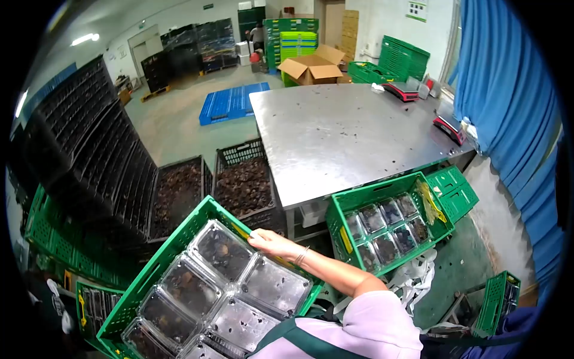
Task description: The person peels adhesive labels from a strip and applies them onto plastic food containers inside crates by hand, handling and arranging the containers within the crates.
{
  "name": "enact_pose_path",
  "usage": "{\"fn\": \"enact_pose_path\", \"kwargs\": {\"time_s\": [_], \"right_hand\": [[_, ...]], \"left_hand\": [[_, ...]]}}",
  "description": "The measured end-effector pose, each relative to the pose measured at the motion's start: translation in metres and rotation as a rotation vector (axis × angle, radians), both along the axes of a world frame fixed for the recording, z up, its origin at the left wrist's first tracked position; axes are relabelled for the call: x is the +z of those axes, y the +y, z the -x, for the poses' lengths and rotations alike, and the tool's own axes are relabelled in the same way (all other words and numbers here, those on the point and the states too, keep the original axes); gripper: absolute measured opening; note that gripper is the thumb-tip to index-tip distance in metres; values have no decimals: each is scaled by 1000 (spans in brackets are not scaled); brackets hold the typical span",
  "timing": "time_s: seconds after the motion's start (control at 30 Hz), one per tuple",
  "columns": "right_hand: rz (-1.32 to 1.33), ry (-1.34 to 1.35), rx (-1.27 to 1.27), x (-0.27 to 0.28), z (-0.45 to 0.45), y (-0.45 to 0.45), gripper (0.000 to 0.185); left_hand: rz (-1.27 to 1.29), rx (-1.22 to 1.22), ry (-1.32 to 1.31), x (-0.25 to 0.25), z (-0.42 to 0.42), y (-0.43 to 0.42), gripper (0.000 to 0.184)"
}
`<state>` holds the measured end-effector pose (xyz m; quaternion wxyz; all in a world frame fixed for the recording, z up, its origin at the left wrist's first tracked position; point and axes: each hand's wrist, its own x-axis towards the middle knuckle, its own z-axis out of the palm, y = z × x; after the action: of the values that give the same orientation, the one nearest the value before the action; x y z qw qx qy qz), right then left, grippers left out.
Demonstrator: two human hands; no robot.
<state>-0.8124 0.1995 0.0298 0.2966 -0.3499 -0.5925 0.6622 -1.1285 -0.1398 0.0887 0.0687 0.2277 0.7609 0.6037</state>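
right hand grips the end of a slanted green crate

a green crate [152,269] sits at the lower left of the view, close to the person's body, its long axis running on a slant from upper right to lower left. one short end points up and right, toward the metal table [323,143]; the other runs down out of the frame. clear plastic boxes [191,284] fill it two abreast, their rows following that same long axis. dark pieces lie inside several of them.

the right hand [270,243] is curled over the rim of that upper short end, beside a yellow strip, fingers folded together around the edge with their tips hidden. a bracelet [302,256] circles the wrist. i cannot tell how the left hand is held, as it lies outside the view.

a second green crate [378,190], also with clear boxes in two rows, stands by the table's near edge, its long axis rising gently rightward. beyond the held crate, a black crate [242,149] holds dark, crinkled pieces.
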Motion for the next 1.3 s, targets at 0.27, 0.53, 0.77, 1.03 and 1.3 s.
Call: {"fn": "enact_pose_path", "kwargs": {"time_s": [0.27,0.53,0.77,1.03,1.3], "right_hand": [[22,134,-180,-4,-69,-46,23],[29,63,-383,-16,-131,-117,34],[-61,85,-556,-3,-180,-176,30],[-122,98,-751,5,-274,-224,27],[-156,122,-942,12,-434,-268,25]], "left_hand": [[-28,-217,89,30,-79,27,31],[-63,-388,127,34,-107,10,34],[-99,-555,198,49,-145,-8,37],[-115,-679,314,82,-212,-26,39],[-52,-677,984,63,-288,-9,36]]}}
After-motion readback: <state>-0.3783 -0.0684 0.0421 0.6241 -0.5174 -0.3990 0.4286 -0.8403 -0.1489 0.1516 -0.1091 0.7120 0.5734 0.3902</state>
